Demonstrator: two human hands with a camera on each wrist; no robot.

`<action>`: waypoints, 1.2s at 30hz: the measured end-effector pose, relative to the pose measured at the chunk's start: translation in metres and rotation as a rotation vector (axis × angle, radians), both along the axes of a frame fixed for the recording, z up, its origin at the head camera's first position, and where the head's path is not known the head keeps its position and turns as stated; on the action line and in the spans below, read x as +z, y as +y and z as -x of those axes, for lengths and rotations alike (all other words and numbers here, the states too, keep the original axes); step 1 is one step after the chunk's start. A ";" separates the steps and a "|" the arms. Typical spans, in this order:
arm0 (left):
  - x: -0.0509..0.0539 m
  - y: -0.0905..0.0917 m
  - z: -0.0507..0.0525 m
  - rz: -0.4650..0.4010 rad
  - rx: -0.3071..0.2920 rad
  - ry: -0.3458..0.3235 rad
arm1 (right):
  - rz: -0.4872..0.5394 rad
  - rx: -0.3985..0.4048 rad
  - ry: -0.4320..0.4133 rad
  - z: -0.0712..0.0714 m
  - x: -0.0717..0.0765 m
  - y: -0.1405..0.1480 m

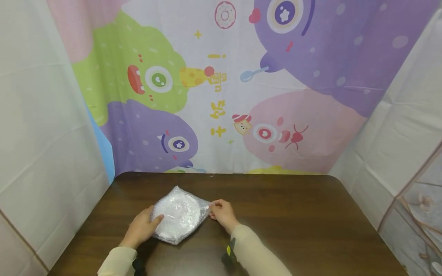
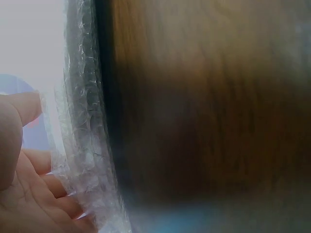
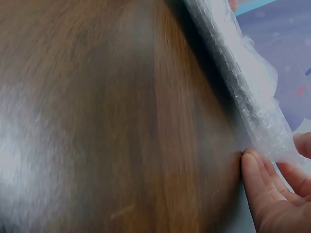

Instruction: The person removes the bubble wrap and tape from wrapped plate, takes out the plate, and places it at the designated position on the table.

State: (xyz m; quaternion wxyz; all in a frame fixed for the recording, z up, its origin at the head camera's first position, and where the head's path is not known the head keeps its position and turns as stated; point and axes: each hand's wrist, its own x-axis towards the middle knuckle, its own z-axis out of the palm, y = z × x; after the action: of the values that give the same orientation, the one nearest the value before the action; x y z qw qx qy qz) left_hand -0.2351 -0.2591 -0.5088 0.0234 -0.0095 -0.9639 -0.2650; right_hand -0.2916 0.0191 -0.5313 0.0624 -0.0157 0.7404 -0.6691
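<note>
A round, flat white thing in clear bubble wrap [image 1: 177,216] is at the left-centre of the table. My left hand [image 1: 141,227] grips its left edge, the thumb lying over the top. With its fingertips my right hand [image 1: 223,214] pinches the pointed right corner of the wrap. In the left wrist view the bubble wrap [image 2: 87,107] stands edge-on beside my left hand [image 2: 34,189]. The right wrist view has the wrap's corner [image 3: 272,141] between the thumb and fingers of my right hand [image 3: 282,194].
The dark brown wooden table [image 1: 293,214] extends to both sides. Behind it hangs a curtain [image 1: 221,157] printed with cartoon figures. Pale cloth hangs at the left [image 1: 45,115] and right [image 1: 390,126]. A dark band is partly visible at each wrist.
</note>
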 end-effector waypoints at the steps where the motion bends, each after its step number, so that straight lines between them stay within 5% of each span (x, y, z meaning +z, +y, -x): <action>1: 0.000 0.001 0.000 0.000 -0.002 0.002 | -0.003 0.004 0.004 0.000 0.000 0.001; 36: -0.003 0.046 -0.009 -0.039 -0.086 0.033 | -0.101 0.048 0.073 -0.010 -0.006 0.061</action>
State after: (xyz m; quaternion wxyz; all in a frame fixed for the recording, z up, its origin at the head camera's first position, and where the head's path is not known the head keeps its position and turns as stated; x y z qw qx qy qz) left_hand -0.2266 -0.2130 -0.5119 0.0280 -0.0548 -0.9567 -0.2845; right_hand -0.2814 0.0804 -0.5374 0.0519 -0.0545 0.7744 -0.6282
